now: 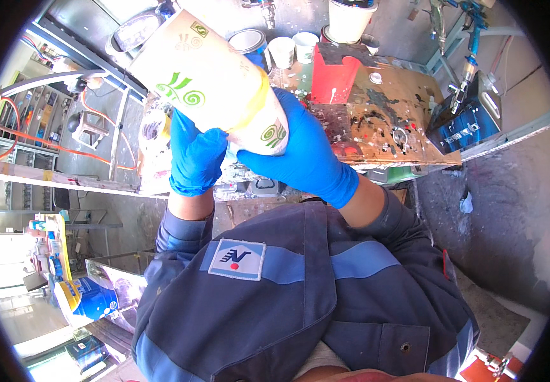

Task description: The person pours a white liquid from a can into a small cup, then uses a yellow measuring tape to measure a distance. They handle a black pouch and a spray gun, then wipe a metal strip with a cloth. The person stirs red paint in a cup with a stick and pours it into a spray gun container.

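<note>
So the paint-splotched workbench point(408, 108) takes up most of the background, and the big patterned paper cup point(205, 70) is nowhere on it: it's up in the air in front of the chest, tilted, one end up and to the left. Picking it up is clearly done, setting it down isn't, and I'd call this mid-handling. Could be two cups nested, honestly can't tell. The right hand point(303, 146), in a blue glove, is wrapped around the lower end, thumb underneath. The left hand point(197, 156), same glove, is bunched up against the cup's side, fingers curled in; can't tell whether it's pinching the cup or just braced there. Dark blue can point(472, 121) and red folded piece point(331, 83) are on the bench, neither being touched. Same deal with the round tin point(247, 41) and, smaller again, two white cups point(281, 52) next to it. Last bit, there's a yellow smear point(257, 99) on the held cup, not wiped off. The inside doesn't show, so no clue if it's full or empty.
</note>
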`<state>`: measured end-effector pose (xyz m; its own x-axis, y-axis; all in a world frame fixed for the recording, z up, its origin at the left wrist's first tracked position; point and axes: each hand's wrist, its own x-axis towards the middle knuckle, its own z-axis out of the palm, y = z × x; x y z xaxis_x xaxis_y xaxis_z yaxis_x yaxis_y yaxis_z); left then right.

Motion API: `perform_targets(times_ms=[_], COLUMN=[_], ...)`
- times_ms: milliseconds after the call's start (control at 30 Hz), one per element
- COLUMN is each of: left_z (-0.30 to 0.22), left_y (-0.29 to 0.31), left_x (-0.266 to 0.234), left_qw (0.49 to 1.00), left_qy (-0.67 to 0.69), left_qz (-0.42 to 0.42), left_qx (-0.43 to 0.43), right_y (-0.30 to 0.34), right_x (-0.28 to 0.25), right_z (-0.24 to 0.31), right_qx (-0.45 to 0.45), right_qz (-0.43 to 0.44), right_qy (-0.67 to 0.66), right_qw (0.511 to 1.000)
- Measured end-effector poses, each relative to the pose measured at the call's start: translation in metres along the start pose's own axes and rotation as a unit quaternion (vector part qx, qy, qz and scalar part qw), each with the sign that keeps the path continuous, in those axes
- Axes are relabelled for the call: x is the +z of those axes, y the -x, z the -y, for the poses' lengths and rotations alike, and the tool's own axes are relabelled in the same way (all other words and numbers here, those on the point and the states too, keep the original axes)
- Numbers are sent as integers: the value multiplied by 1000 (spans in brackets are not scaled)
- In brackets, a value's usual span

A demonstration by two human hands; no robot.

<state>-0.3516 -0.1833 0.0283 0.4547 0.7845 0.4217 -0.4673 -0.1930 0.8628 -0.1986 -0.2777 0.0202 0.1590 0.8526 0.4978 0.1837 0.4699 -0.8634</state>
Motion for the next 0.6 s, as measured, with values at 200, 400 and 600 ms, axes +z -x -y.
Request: perform_targets(times_ms=[200,400,600], left_z=[-17,-32,-26], left_y=[11,8,7], left_x=[41,47,44], left_qw=[996,984,999], left_qy=[-84,-165,-31], left_qz=[-35,-41,-32], left_qx=[15,-47,-30], right_y=[0,1,1], right_x=[2,-1,-3], right_z=[-2,-1,-3], right_qx=[-55,-24,12], right_qz=[-97,-70,-79], right_qy=[158,145,136], right_qw=[981,987,988])
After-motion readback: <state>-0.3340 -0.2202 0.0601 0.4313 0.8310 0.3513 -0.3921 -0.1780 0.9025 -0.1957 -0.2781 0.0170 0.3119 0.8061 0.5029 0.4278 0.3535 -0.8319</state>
